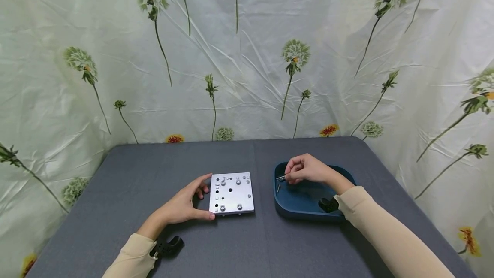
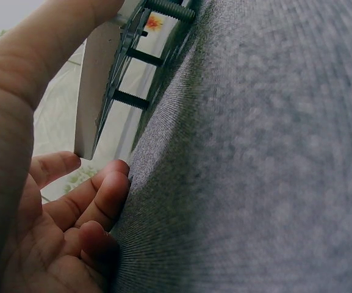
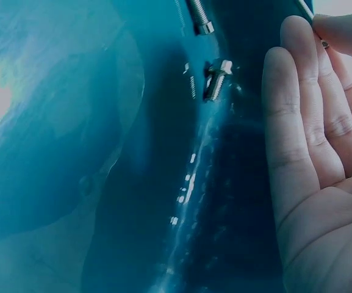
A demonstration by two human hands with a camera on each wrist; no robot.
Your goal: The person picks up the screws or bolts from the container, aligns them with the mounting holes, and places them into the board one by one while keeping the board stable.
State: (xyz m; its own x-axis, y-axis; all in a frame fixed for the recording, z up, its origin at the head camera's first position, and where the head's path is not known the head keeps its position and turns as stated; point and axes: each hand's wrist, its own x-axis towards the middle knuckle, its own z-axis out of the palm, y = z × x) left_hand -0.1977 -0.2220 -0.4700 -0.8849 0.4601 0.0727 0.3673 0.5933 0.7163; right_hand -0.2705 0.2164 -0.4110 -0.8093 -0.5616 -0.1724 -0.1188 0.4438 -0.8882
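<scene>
A square silver metal plate (image 1: 231, 193) with holes and several screws stands slightly above the cloth; screw shafts (image 2: 131, 99) stick out beneath it in the left wrist view. My left hand (image 1: 185, 203) grips its left side, thumb at the near corner and index finger at the far one. Over the left part of a blue tray (image 1: 305, 214), my right hand (image 1: 308, 169) pinches a thin metal piece (image 3: 305, 8) between thumb and fingers. Two loose screws, one upper (image 3: 201, 17) and one lower (image 3: 218, 79), lie in the tray in the right wrist view.
Dark grey cloth (image 1: 239, 252) covers the table. Behind it hangs a pale curtain (image 1: 247, 55) with dandelion prints. The tray stands to the right of the plate, its raised rim around the right hand's working area.
</scene>
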